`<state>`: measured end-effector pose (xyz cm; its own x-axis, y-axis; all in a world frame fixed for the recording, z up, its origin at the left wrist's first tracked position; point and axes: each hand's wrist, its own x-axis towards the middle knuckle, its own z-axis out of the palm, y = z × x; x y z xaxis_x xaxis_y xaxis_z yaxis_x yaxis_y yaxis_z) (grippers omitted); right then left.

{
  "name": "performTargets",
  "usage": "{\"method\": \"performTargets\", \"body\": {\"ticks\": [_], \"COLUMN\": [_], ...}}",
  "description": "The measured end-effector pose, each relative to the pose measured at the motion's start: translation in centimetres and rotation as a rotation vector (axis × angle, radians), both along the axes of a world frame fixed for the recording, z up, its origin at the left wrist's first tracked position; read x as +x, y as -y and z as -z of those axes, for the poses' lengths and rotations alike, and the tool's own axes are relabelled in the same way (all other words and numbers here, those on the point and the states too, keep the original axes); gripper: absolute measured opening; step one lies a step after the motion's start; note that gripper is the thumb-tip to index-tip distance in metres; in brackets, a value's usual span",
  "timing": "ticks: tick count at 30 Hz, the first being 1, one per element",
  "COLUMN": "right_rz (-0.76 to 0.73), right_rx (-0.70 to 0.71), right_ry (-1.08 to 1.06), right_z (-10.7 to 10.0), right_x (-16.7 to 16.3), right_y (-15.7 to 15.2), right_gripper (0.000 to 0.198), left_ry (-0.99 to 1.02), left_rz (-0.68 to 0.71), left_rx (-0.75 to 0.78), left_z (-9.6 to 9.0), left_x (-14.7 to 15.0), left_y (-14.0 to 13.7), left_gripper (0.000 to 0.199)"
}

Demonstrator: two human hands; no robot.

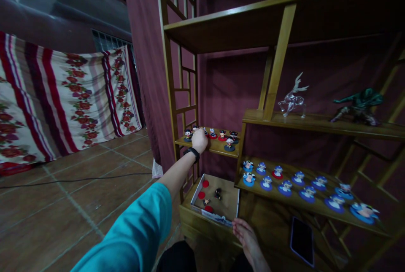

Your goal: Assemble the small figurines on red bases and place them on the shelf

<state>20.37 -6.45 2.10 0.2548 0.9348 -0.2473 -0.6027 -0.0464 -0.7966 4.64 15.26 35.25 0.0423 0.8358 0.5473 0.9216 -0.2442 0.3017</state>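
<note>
My left hand [200, 140], with a black band [193, 154] on its wrist, reaches to a small shelf [218, 147]. It is closed, and its own back hides whatever is in its fingers. Small dark-haired figurines on round bases stand around it, such as one figurine [187, 135] to its left and another figurine [229, 143] to its right. My right hand [245, 236] is low, at the near right corner of a shallow cardboard box [226, 185]. Its fingers are loosely stretched out, seemingly touching the box edge. Inside the box lie a dark figurine [218, 194], another figurine [206, 201] and red discs [201, 195].
Rows of blue-and-white figurines [286, 187] stand on the right shelf. Above are a clear deer ornament [292, 101] and a green figure statue [360, 105]. A phone [302, 240] lies lower right. A cable [95, 178] crosses the tiled floor.
</note>
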Motion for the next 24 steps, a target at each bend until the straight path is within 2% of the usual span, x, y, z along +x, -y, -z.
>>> {"method": "performTargets", "body": {"ticks": [8, 11, 15, 24], "right_rz": [0.0, 0.002, -0.005, -0.008], "right_rx": [0.009, 0.004, -0.021, -0.024], "right_ry": [-0.016, -0.025, -0.021, -0.03], "right_z": [0.0, 0.2, 0.5, 1.2], "right_x": [-0.1, 0.0, 0.2, 0.2], "right_y": [0.1, -0.1, -0.5, -0.9], "right_gripper": [0.037, 0.037, 0.038, 0.037], "left_ry": [-0.002, 0.014, 0.032, 0.061], "left_rz": [0.143, 0.117, 0.046, 0.063], "left_rx": [-0.155, -0.237, -0.265, -0.268], "left_z": [-0.6, -0.9, -1.0, -0.7], "left_x": [1.0, 1.3, 1.8, 2.0], "left_y": [-0.5, -0.9, -1.2, -1.3], "left_gripper": [0.038, 0.041, 0.047, 0.047]}}
